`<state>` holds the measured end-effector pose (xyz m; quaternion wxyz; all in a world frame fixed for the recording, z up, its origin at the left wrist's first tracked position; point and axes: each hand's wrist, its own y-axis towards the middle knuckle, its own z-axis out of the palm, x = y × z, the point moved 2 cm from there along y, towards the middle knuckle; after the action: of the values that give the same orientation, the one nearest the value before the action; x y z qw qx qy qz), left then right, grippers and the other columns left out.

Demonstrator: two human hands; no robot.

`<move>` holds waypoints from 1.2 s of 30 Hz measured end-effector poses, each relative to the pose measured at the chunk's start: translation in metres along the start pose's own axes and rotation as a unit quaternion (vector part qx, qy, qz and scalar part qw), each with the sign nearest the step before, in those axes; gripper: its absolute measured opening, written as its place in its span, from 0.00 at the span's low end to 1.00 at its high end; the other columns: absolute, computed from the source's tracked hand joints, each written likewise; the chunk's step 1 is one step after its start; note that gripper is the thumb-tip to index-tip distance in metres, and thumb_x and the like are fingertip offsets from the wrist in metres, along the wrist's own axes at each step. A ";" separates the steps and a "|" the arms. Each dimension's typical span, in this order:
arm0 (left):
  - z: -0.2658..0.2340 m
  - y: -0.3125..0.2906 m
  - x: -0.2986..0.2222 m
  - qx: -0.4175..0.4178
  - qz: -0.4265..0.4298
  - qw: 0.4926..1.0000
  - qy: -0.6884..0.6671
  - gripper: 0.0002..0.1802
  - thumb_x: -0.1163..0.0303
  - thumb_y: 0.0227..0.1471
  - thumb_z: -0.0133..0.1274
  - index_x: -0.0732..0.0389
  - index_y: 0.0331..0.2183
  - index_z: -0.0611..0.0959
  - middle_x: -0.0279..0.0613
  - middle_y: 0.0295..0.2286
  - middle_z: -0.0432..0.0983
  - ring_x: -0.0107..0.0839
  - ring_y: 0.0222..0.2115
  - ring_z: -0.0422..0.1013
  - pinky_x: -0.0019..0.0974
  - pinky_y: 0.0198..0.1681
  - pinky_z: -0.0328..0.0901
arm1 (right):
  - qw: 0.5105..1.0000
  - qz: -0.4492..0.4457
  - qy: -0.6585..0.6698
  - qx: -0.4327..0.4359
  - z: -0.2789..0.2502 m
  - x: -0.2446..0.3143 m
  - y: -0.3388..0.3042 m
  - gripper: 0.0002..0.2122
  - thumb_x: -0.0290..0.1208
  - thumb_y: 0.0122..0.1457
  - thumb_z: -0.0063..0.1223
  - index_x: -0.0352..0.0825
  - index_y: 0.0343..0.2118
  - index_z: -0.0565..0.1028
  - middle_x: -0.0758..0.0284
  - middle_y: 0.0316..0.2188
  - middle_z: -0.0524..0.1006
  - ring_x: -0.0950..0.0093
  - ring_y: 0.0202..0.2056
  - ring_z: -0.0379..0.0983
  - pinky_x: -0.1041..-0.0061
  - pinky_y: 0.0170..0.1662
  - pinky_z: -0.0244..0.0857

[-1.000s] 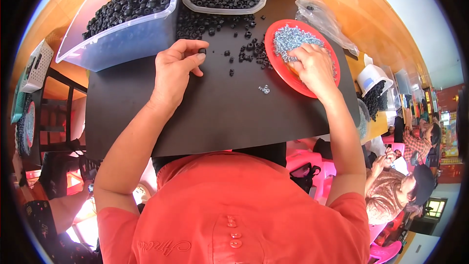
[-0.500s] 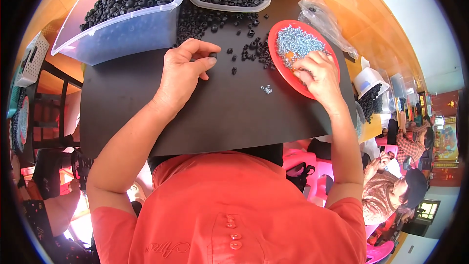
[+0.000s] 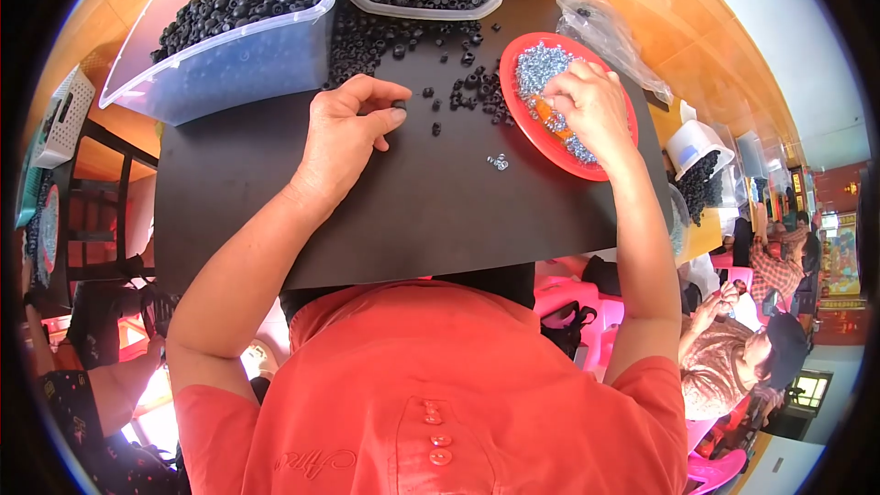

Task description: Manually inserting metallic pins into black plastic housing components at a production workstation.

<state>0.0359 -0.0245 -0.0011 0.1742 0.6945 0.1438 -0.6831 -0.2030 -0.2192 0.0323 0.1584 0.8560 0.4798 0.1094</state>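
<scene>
My left hand is held over the dark table with its fingers curled. A small round black plastic piece is pinched between its thumb and fingers. On the right, my right hand reaches into a red plate of small shiny silver metal pieces. Its fingertips are drawn together, and whatever is between them is hidden. Partly under that hand, an orange patch shows among the metal pieces. A few loose metal pieces lie on the table between my hands.
A big clear tub and a smaller clear container hold black pieces at the back. Loose black pieces are scattered before them. A plastic bag lies behind the plate. Another person sits to the right.
My right hand has moved up and left within the plate, uncovering more of the orange patch. My left hand keeps its hold on the black piece, almost unmoved.
</scene>
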 end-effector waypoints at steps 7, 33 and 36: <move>0.000 -0.001 -0.003 -0.004 -0.003 1.000 0.001 0.10 0.81 0.47 0.56 0.66 0.36 0.84 0.34 0.27 0.73 0.19 0.25 0.67 0.25 0.26 0.65 | 0.999 -0.020 0.012 0.029 0.004 -0.005 -0.004 0.04 0.24 0.48 0.60 0.38 0.28 0.77 0.70 0.31 0.73 0.68 0.41 0.69 0.67 0.45 0.56; -0.006 0.005 0.012 0.109 -0.152 0.879 -0.439 0.12 0.80 0.57 0.48 0.72 0.44 0.76 0.47 0.35 0.75 0.35 0.33 0.72 0.36 0.37 0.67 | 0.957 -0.129 0.247 -0.076 0.019 0.146 0.034 0.05 0.18 0.56 0.54 0.32 0.35 0.73 0.64 0.31 0.75 0.65 0.33 0.74 0.69 0.35 0.65; -0.011 0.005 0.011 0.126 -0.137 0.862 -0.472 0.11 0.80 0.56 0.49 0.71 0.42 0.77 0.47 0.34 0.75 0.36 0.33 0.73 0.36 0.37 0.69 | 0.922 -0.067 0.377 -0.055 0.012 0.153 0.038 0.05 0.15 0.56 0.53 0.28 0.35 0.73 0.65 0.30 0.75 0.74 0.33 0.75 0.77 0.36 0.69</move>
<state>0.0481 -0.0249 -0.0119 0.0368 0.2784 0.0502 -0.9584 -0.0903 -0.1092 0.0409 0.0199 0.7072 0.5539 0.4390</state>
